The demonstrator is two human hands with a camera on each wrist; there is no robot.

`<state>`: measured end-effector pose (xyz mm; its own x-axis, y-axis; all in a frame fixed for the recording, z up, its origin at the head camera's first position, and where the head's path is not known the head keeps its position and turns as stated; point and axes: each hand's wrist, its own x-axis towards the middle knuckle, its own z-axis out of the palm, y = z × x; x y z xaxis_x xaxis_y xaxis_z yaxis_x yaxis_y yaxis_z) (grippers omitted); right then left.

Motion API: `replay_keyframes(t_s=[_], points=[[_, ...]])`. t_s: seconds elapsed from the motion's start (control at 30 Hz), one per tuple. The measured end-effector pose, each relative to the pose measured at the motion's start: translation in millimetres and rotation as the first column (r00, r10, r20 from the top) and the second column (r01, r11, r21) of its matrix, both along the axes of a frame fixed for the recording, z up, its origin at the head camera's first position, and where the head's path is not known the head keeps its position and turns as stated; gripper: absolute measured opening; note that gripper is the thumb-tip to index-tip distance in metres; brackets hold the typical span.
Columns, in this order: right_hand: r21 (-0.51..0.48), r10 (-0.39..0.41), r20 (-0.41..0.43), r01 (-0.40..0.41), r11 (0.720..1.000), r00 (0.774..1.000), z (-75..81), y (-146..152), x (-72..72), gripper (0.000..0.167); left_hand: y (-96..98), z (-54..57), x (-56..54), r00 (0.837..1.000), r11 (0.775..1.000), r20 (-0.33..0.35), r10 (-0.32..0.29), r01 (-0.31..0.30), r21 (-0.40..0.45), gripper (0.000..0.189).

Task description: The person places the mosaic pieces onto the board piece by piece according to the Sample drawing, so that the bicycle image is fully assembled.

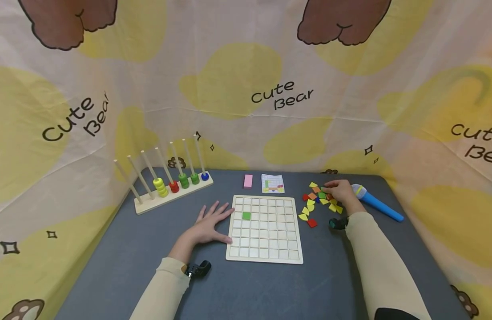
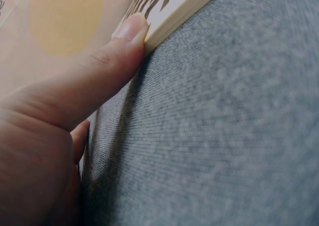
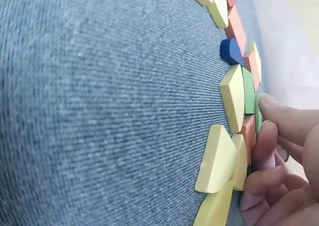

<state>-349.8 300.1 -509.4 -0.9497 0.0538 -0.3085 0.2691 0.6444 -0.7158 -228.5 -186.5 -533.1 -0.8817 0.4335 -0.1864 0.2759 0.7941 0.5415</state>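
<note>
My left hand (image 1: pixel 206 226) lies with spread fingers at the left edge of a white gridded wooden board (image 1: pixel 265 260). Its thumb presses that edge in the left wrist view. One green square tile (image 1: pixel 246 215) sits in a cell toward the board's upper left. Right of the board, my right hand (image 1: pixel 342 192) reaches into a loose group of small coloured blocks. In the right wrist view, thumb and index finger pinch a thin green block (image 3: pixel 257 112). Beside it lie another green block (image 3: pixel 248 90), a blue block (image 3: pixel 231 52) and several yellow blocks (image 3: pixel 232 99).
A peg abacus (image 1: pixel 166 201) with coloured rings stands at the back left. Behind the board are a pink block (image 1: pixel 248 181) and a printed grid card (image 1: pixel 272 190). A blue toy microphone (image 1: pixel 382 207) lies right of my right hand. A patterned cloth (image 1: pixel 230 146) hangs behind the table.
</note>
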Motion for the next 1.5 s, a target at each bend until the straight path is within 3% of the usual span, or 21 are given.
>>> replay_keyframes(t_s=[0.47, 0.67, 0.8, 1.1, 1.5], points=[[0.044, -0.018, -0.005, 0.018, 0.999, 1.0, 3.7, -0.8, -0.2, 0.034, -0.5, -3.4, -1.9, 1.0, 1.0, 0.002, 0.005, -0.005, -0.005, 0.108], [0.064, -0.032, -0.085, 0.038, 0.997, 0.996, 10.7, -4.4, 1.8, 0.038, -0.2, -3.6, -1.5, 1.0, 1.0, -0.004, 0.006, -0.006, -0.002, 0.109], [0.073, -0.034, -0.137, 0.044, 0.996, 0.99, 17.1, -12.3, 7.4, 0.042, 0.0, -3.0, -1.5, 1.0, 1.0, -0.005, 0.004, -0.004, -0.002, 0.109], [0.027, 0.01, -0.162, -0.006, 1.0, 0.987, 27.2, -30.9, 19.4, 0.048, -0.5, -3.2, -1.5, 1.0, 1.0, -0.002, 0.006, -0.006, -0.005, 0.109], [0.002, 0.055, -0.252, -0.056, 0.998, 0.966, 32.4, -70.1, 40.7, 0.038, -0.4, -3.1, -1.6, 1.0, 1.0, 0.002, 0.006, -0.006, -0.01, 0.11]])
